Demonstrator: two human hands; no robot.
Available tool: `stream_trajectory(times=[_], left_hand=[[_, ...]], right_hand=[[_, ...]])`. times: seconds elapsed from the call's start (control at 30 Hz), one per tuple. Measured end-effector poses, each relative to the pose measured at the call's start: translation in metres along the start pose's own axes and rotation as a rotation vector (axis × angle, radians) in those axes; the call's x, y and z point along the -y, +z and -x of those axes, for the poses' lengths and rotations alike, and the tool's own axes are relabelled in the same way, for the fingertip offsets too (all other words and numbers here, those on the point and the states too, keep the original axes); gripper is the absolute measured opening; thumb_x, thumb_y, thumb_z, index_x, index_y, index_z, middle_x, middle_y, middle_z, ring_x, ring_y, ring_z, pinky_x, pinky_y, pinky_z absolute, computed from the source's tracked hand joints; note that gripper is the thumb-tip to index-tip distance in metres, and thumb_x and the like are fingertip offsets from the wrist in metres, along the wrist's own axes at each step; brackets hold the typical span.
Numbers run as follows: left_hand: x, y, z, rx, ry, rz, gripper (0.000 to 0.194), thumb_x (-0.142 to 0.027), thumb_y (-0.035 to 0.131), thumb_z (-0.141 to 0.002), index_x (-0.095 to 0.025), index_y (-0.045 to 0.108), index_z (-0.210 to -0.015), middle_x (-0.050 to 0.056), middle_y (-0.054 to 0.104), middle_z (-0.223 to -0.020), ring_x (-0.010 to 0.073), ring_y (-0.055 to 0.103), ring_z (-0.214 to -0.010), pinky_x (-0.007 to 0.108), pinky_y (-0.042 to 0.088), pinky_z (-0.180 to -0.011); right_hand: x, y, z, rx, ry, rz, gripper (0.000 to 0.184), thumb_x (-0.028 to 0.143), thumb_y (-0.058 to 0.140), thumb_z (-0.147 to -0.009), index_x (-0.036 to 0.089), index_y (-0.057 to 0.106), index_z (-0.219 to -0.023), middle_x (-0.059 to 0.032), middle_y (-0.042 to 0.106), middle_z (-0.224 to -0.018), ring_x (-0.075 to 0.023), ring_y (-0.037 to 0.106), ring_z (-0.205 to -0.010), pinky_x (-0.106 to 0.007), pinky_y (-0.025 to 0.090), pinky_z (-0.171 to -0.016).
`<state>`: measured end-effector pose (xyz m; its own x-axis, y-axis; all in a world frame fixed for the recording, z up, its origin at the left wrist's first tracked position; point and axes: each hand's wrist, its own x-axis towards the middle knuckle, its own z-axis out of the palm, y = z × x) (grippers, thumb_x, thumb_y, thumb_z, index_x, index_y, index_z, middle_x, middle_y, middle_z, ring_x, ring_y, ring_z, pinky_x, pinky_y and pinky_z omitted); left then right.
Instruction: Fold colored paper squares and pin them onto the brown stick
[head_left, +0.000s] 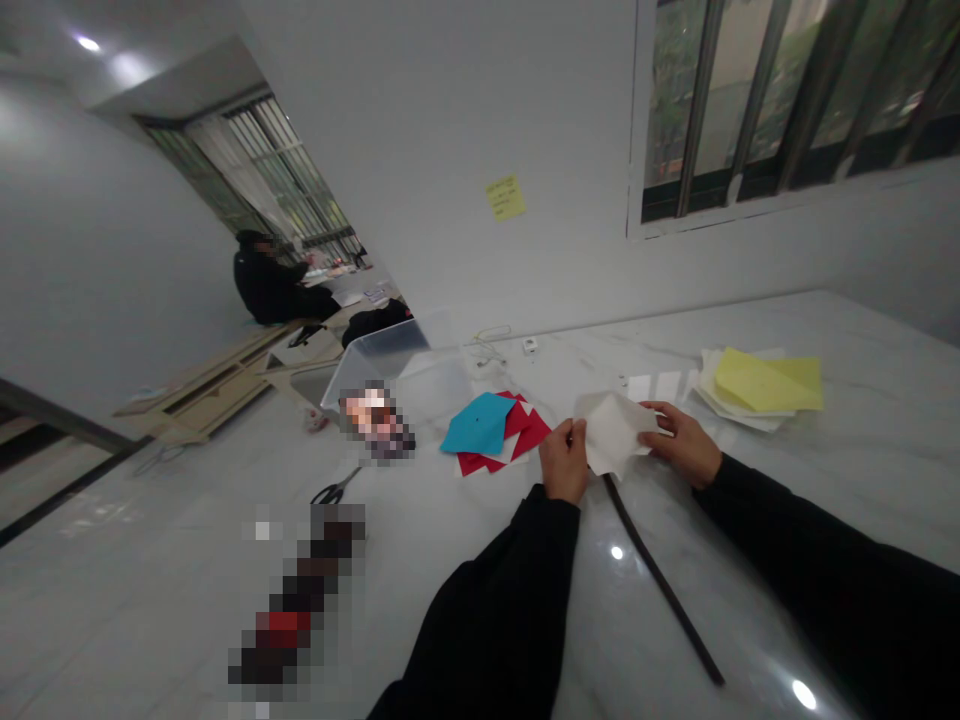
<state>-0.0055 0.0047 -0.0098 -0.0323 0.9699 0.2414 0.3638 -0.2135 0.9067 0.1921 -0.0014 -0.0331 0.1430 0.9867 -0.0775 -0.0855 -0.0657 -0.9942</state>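
Hands close: L hand [564,462] & R hand [679,445] pinch white paper [611,432] at edges, holding it clear of marble table [847,440], teal paper [478,423] nearby.

Can't read a thing from here, honestly: the yellow sticky note [505,198] on the wall [450,130] has faint marks, way too small.

Head-worn view facing down across marble table [885,420]
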Motion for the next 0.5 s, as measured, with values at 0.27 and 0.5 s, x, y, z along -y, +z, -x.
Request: stream_trajectory(times=[0.27, 0.5], left_hand=[[0.005, -0.002, -0.015, -0.043, -0.036, 0.381, 0.016, -0.023, 0.063, -0.077, -0.02, 0.049, -0.083, -0.003, 0.055, -0.074, 0.0094, 0.054, -0.065, 0.018, 0.039, -0.057], [0.011, -0.003, -0.017, 0.138, -0.124, 0.395, 0.015, -0.02, 0.067, -0.073, -0.015, 0.07, -0.087, 0.004, 0.07, -0.085, 0.0121, 0.062, -0.069, 0.022, 0.047, -0.063]], right_hand=[[0.0, -0.008, -0.01, -0.073, -0.044, -0.153, 0.041, 0.045, 0.085, -0.056, 0.021, 0.054, -0.069, -0.0023, 0.07, -0.087, -0.0166, 0.063, -0.067, -0.026, 0.05, -0.051], [0.0, -0.013, -0.016, -0.051, -0.01, -0.198, 0.037, 0.036, 0.083, -0.057, 0.021, 0.075, -0.09, -0.0025, 0.073, -0.081, -0.0171, 0.065, -0.067, -0.028, 0.052, -0.057]])
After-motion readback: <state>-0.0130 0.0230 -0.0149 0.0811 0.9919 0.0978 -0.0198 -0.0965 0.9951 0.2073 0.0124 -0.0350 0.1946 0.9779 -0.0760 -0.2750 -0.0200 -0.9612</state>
